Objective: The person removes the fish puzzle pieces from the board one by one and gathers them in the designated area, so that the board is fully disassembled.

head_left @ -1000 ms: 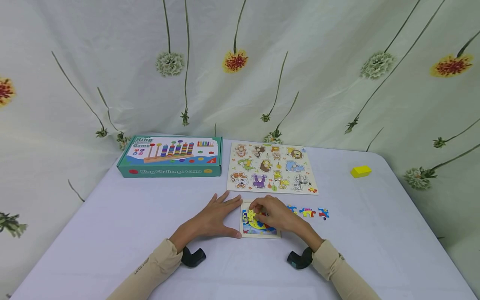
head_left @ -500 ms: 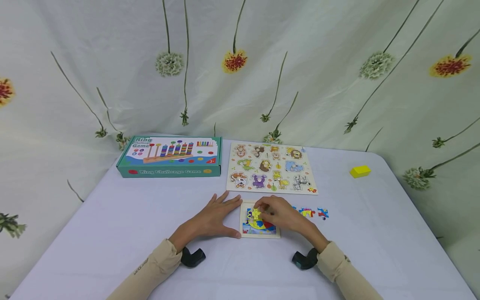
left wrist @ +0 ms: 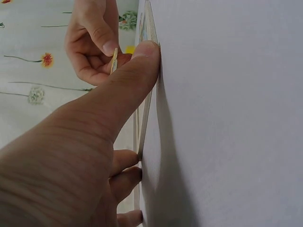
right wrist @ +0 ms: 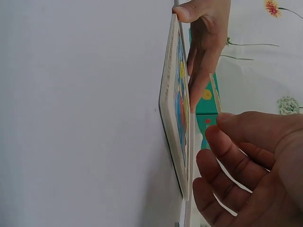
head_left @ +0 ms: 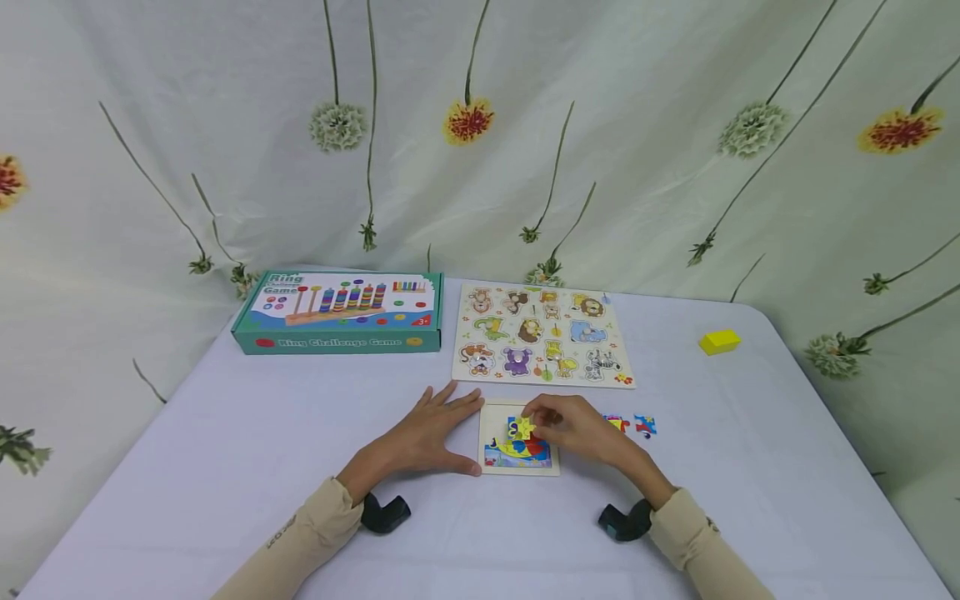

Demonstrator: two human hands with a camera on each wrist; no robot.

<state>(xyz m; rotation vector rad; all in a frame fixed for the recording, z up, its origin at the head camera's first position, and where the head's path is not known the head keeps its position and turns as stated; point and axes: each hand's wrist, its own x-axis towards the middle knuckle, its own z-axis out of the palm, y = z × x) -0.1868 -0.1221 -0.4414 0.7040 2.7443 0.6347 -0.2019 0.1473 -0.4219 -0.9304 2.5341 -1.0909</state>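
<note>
My right hand (head_left: pixel 573 427) pinches a thin jigsaw piece (head_left: pixel 520 428), yellow and blue, between thumb and fingers. In the right wrist view the piece (right wrist: pixel 215 92) is seen nearly edge-on, raised above the small framed puzzle (head_left: pixel 517 470). Several pieces lie in the frame's lower part, forming a yellow, red and blue picture; pale backing shows at its upper left. My left hand (head_left: pixel 431 435) lies spread at the frame's left side, its thumb (left wrist: pixel 146 49) touching the near left corner. Loose puzzle pieces (head_left: pixel 645 426) lie right of the frame, partly behind my right hand.
Behind the frame lies a larger animal peg puzzle board (head_left: pixel 504 332). A green Ring Challenge Game box (head_left: pixel 337 342) stands at the back left, and a yellow block (head_left: pixel 720 342) sits at the back right. A flowered cloth (head_left: pixel 645 225) hangs behind the table.
My right hand has moved to the right with the pinched piece, from over the frame's left side toward its middle and right. The left hand stays at the frame's edge.
</note>
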